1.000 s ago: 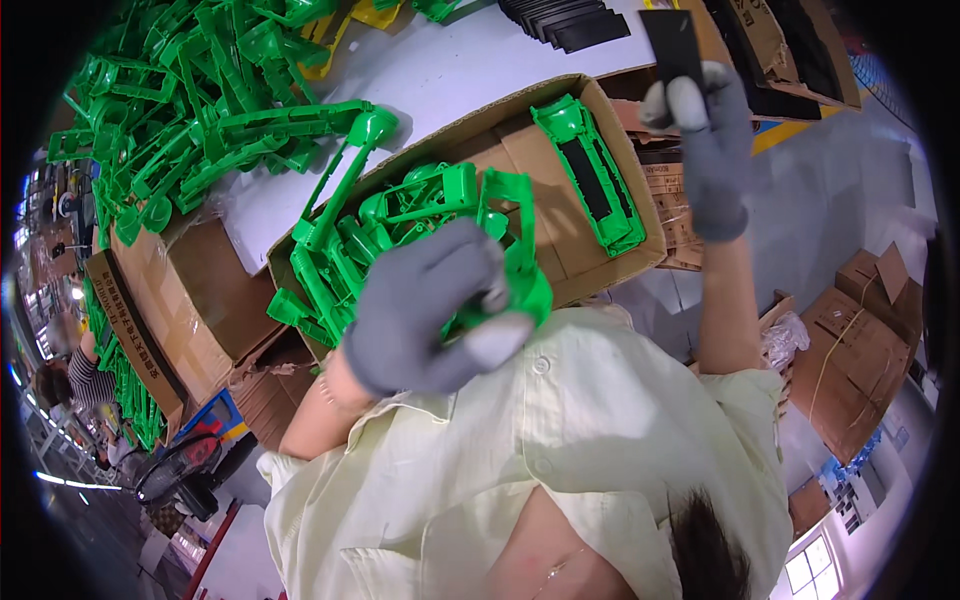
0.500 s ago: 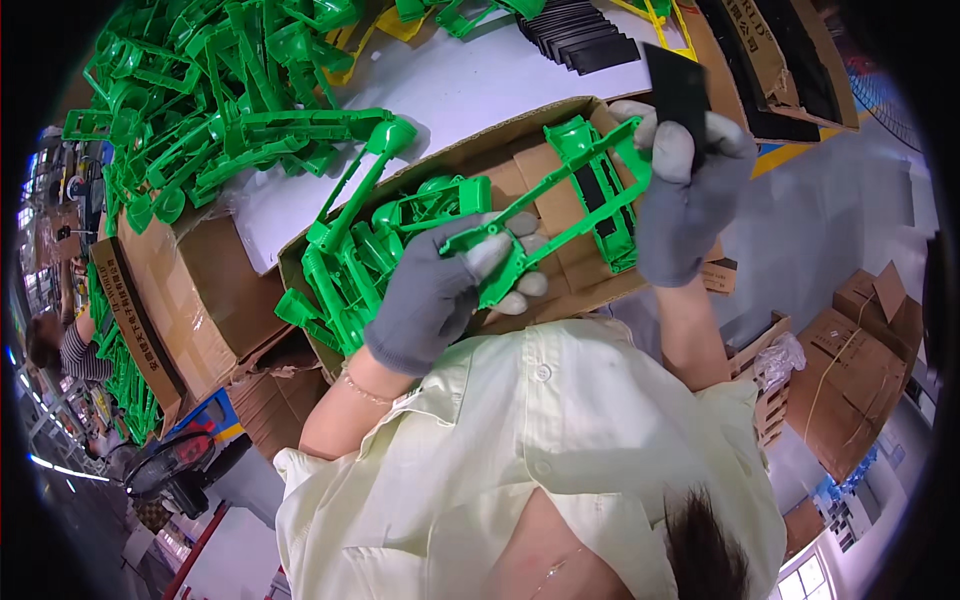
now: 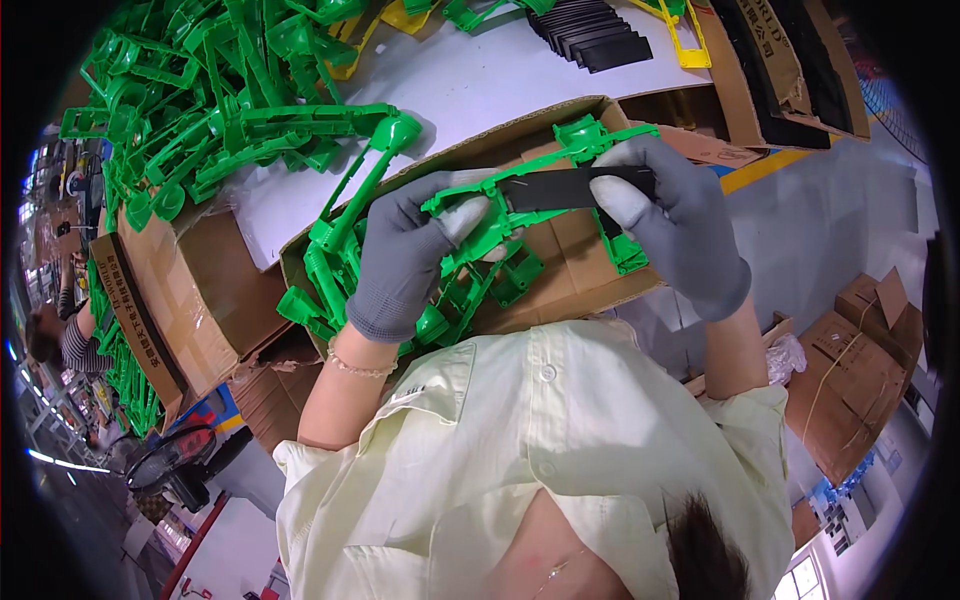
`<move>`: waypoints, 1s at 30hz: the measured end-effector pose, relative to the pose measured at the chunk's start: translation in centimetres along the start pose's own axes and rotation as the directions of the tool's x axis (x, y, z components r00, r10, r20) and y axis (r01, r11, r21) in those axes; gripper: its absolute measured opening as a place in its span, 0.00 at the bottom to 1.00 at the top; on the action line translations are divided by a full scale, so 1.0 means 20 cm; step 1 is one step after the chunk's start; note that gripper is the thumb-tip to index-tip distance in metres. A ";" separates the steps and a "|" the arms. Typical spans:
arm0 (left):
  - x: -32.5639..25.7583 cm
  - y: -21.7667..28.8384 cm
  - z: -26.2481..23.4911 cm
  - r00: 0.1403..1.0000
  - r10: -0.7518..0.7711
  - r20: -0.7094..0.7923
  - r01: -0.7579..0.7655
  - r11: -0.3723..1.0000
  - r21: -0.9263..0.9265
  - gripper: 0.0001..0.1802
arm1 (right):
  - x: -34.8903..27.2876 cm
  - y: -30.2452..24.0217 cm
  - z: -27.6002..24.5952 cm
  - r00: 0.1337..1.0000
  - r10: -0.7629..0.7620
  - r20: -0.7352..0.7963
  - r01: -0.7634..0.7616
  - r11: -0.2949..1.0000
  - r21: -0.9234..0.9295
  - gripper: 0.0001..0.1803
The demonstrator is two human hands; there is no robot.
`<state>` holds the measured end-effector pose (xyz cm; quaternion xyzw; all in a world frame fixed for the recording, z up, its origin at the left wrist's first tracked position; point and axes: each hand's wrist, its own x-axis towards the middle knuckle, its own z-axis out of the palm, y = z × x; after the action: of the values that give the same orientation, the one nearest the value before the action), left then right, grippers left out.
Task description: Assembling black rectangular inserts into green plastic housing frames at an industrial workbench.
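My left hand [image 3: 400, 265], in a grey glove, grips a long green plastic frame [image 3: 480, 215] by its left half and holds it above an open cardboard box [image 3: 570, 275]. My right hand [image 3: 685, 235], also gloved, holds a flat black strip [image 3: 560, 188] lying along the top of that frame, with the thumb pressing on the strip's right end. More green frames [image 3: 340, 270] lie in the box under my hands.
A big heap of green plastic parts [image 3: 220, 110] covers the left of the white table [image 3: 480, 80]. A stack of black strips [image 3: 590, 35] and yellow parts [image 3: 690, 40] lie at the far edge. Cardboard boxes [image 3: 850, 370] stand on the floor at right. Another person [image 3: 60, 340] works at far left.
My right hand brought a black strip down from the far side of the table onto the green frame. My left hand lifted that frame out of the box and turned it level.
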<state>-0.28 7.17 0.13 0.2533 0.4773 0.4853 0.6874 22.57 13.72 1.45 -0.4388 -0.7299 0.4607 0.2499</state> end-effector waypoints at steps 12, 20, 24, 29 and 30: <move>0.05 0.01 0.12 0.998 -0.035 -0.058 0.044 0.986 0.161 0.15 | -0.02 0.02 0.07 0.995 0.073 -0.068 -0.078 0.994 -0.073 0.13; 0.06 0.02 0.09 0.990 -0.082 0.111 0.039 0.939 0.343 0.12 | -0.17 0.11 0.02 0.960 0.112 -0.256 -0.129 0.991 -0.048 0.17; 0.11 0.00 0.14 0.967 -0.206 0.149 0.137 0.916 0.376 0.10 | -0.31 0.15 0.04 0.970 0.235 -0.058 -0.238 0.970 -0.041 0.13; 0.24 -0.01 0.22 0.938 -0.327 0.111 0.237 0.844 0.482 0.07 | -0.38 0.20 0.11 0.930 0.241 -0.278 -0.284 0.951 -0.126 0.14; 0.26 0.00 0.22 0.935 -0.339 0.106 0.245 0.830 0.501 0.07 | -0.38 0.20 0.11 0.911 0.279 -0.305 -0.328 0.937 -0.122 0.15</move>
<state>4.19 12.40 -0.23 0.3844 0.5477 0.2141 0.7117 26.24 6.76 -2.90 -0.6282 -0.6460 0.3624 0.2383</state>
